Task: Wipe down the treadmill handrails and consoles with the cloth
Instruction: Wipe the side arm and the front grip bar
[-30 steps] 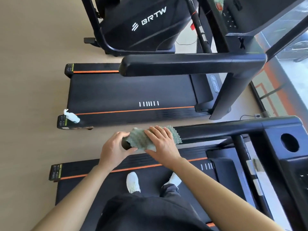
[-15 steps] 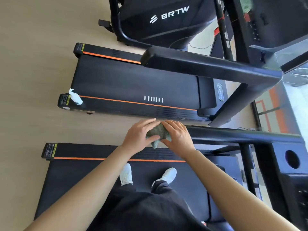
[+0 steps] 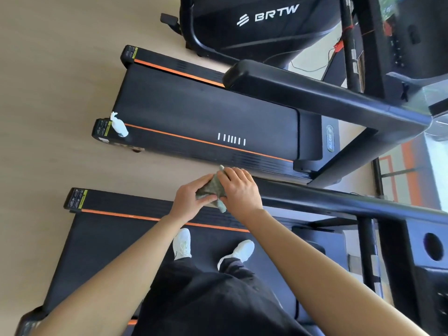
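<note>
Since 1.0 s ago: the cloth (image 3: 210,189), then spread flat over the handrail end, is now bunched into a wad, and the two hands have closed in until they almost meet.

Far left: a white spray bottle (image 3: 119,128) stands on the rear corner of the neighbouring treadmill (image 3: 206,110).

Left hand (image 3: 191,202): fingers curled, thumb and fingertips pinching the near side of the cloth.

Cloth: grey-green, crumpled, held between both hands at the free end of the handrail (image 3: 339,202); one corner hangs below the hands. The rail's tip is hidden under them.

Right hand (image 3: 238,190): fingers curled over the top of the cloth, gripping it.

Below the hands: two white shoes (image 3: 182,243) on the belt (image 3: 109,251).

Right: the handrail runs to the console (image 3: 412,251).
</note>
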### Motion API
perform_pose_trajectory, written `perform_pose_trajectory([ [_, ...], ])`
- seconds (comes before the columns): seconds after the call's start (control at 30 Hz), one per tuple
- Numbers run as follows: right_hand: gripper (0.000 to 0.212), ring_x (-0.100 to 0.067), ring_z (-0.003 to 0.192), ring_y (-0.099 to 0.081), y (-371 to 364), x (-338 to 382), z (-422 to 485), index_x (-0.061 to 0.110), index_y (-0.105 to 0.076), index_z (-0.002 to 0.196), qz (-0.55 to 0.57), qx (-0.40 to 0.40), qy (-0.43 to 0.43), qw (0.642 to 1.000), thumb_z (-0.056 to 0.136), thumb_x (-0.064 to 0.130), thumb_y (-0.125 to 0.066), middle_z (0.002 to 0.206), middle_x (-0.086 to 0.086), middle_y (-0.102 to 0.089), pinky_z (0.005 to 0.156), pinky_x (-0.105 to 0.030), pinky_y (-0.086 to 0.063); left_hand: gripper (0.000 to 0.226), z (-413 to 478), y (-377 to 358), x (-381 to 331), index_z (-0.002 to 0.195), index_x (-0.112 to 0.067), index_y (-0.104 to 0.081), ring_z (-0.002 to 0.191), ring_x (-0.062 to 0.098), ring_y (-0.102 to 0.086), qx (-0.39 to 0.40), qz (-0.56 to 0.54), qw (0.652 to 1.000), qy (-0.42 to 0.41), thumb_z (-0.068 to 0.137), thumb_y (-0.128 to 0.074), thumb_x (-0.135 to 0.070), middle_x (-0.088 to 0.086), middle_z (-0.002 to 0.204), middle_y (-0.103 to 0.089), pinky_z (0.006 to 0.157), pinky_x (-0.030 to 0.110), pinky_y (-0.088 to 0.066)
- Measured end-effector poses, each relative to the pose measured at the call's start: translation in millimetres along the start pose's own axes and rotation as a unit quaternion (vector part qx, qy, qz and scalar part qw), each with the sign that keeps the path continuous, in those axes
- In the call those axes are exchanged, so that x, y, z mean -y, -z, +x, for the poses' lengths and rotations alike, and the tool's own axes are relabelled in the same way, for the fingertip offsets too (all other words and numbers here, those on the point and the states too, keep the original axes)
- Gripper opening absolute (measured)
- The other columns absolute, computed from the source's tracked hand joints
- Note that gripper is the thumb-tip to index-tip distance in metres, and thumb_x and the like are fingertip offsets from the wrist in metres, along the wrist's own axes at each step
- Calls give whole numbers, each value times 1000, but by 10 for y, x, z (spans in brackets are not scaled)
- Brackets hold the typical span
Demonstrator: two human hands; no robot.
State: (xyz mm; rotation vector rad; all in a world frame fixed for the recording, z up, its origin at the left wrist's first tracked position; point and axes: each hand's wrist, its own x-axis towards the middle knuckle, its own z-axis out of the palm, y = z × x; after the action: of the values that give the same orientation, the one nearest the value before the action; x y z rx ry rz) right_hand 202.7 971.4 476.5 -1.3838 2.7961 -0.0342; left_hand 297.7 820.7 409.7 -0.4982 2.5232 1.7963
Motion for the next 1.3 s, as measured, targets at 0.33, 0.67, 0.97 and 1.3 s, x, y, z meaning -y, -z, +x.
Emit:
perform_pose_trajectory([
  [0.33,79,-27,106,-63,156,-214,-135,17,-63,130,78,-19,-38,996,60,35,-93,117,-1,-66,92,-37,-53,57,-8,-37,-194,138,-25,-60,117,9,-63,11,-32,999,-9,85,-82,-23,-16,125,-68,100,42,-53],
  [0.67,78,-27,113,-59,181,-853,-667,16,-62,130,131,-62,-93,985,62,36,-92,122,0,-63,103,-38,-49,61,162,-279,-704,141,-29,-60,130,13,-53,-4,170,982,-84,84,-79,-44,-11,143,-58,108,37,-45],
  [0.97,78,-30,118,-57,241,-1777,-1370,11,-63,123,138,-86,-157,974,55,31,-96,125,-4,-63,109,-40,-44,62,523,-1086,-1532,139,-33,-61,123,20,-59,116,320,930,-137,83,-77,-53,-9,138,-63,97,38,-48],
  [1.3,80,-27,135,-50,284,-2740,-2102,13,-60,134,151,-79,-253,952,62,25,-94,142,-5,-58,118,-43,-35,52,810,-2167,-2065,141,-42,-56,128,12,-55,188,326,914,-154,92,-67,-54,-17,144,-56,96,34,-51],
])
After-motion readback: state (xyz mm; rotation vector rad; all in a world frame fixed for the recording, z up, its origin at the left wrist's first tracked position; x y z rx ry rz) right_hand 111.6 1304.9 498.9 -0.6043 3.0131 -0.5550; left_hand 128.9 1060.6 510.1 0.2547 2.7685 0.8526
